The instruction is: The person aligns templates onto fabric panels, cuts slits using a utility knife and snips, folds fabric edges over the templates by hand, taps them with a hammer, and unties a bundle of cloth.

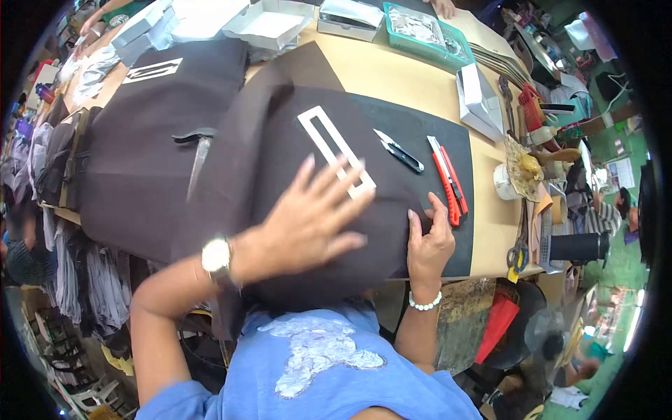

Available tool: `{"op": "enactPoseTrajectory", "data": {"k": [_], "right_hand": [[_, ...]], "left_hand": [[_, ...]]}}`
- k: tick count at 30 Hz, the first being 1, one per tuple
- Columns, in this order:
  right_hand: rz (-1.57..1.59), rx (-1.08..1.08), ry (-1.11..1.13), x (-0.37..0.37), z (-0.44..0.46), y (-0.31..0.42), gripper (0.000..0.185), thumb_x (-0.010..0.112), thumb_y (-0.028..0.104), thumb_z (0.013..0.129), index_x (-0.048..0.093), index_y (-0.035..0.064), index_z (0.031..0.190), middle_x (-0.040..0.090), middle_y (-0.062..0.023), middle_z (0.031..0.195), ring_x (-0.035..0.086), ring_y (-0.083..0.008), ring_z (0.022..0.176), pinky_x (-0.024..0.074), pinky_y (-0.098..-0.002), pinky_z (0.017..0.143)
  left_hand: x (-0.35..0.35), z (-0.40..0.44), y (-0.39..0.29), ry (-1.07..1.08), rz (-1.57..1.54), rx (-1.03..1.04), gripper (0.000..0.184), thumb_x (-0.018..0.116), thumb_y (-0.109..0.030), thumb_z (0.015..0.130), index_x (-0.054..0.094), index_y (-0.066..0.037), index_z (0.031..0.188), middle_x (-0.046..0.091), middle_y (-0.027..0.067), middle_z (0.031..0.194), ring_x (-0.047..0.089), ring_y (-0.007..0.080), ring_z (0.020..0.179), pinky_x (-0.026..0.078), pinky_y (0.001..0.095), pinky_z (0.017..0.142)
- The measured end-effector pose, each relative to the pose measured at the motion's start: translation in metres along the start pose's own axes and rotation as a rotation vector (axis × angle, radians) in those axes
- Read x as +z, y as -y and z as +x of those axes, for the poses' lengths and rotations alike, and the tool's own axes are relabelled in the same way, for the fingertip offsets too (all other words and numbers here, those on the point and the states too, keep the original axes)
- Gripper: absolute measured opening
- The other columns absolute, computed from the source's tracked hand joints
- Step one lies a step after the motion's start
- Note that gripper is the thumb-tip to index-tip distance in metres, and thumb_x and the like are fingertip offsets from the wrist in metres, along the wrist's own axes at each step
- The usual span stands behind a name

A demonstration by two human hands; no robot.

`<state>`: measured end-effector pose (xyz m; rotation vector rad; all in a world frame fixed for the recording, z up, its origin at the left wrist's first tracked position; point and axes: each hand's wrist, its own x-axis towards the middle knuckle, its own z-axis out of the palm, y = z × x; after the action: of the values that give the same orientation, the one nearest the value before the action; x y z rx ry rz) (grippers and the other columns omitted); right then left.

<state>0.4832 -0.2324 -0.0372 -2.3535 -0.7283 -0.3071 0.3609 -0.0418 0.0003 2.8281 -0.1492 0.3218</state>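
My left hand (308, 220), with a watch on the wrist, is spread open over a dark brown fabric piece (280, 175), slightly blurred. Its fingers reach across a white rectangular frame with a long slot (318, 129) on the fabric, hiding part of it. At the fabric's right edge, my right hand (429, 248) has its thumb and fingers curled around the border; a bead bracelet circles that wrist. Beyond it on the black mat (458, 154) lie a red box cutter (448, 178) and small thread snips (400, 152).
More dark fabric (133, 168) spreads left, with a black-handled tool (199, 150) on it. White boxes (269, 24) and a teal basket (427, 35) line the far side. Scissors (518, 259) lie near the right edge. Another person's hand (442, 7) shows at the top.
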Motion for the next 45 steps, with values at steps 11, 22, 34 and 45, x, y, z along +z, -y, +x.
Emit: {"op": "enactPoseTrajectory", "data": {"k": [11,22,34,45], "right_hand": [[-0.175,-0.064,-0.057,-0.017,0.039,-0.053,0.037,0.064,0.015,0.083,0.058,-0.0021,0.116,0.061,-0.0193,0.107,0.057,-0.0353,0.098,0.0431,-0.0425,0.088],[0.15,0.037,-0.016,-0.039,-0.012,-0.03,0.043,0.067,0.003,0.08,0.057,-0.0008,0.121,0.062,-0.0186,0.108,0.061,-0.0282,0.098,0.0465,-0.0356,0.087],[0.187,0.107,-0.213,-0.055,-0.015,-0.035,0.038,0.063,0.001,0.084,0.055,-0.0046,0.121,0.061,-0.016,0.112,0.06,-0.0228,0.1,0.0468,-0.034,0.087],[-0.135,-0.105,-0.114,-0.022,0.038,-0.064,0.029,0.064,0.012,0.083,0.062,-0.0019,0.109,0.063,-0.0178,0.101,0.06,-0.0317,0.094,0.0453,-0.0384,0.084]], "left_hand": [[0.068,-0.021,-0.073,0.027,-0.094,-0.182,0.063,0.054,-0.048,0.085,0.042,-0.014,0.137,0.027,0.0174,0.147,0.023,0.0357,0.136,0.018,0.061,0.105],[0.071,-0.017,-0.079,-0.006,-0.094,-0.171,0.066,0.057,-0.053,0.081,0.046,-0.014,0.133,0.032,0.0188,0.143,0.028,0.0364,0.133,0.023,0.0622,0.102],[0.08,0.009,-0.086,-0.109,0.021,-0.095,0.057,0.055,-0.051,0.084,0.053,-0.012,0.126,0.046,0.0186,0.129,0.04,0.0327,0.124,0.026,0.0584,0.102],[0.09,0.009,-0.085,-0.1,-0.069,-0.074,0.051,0.05,-0.043,0.089,0.049,-0.015,0.131,0.036,0.0156,0.141,0.033,0.0319,0.131,0.026,0.0562,0.103]]}}
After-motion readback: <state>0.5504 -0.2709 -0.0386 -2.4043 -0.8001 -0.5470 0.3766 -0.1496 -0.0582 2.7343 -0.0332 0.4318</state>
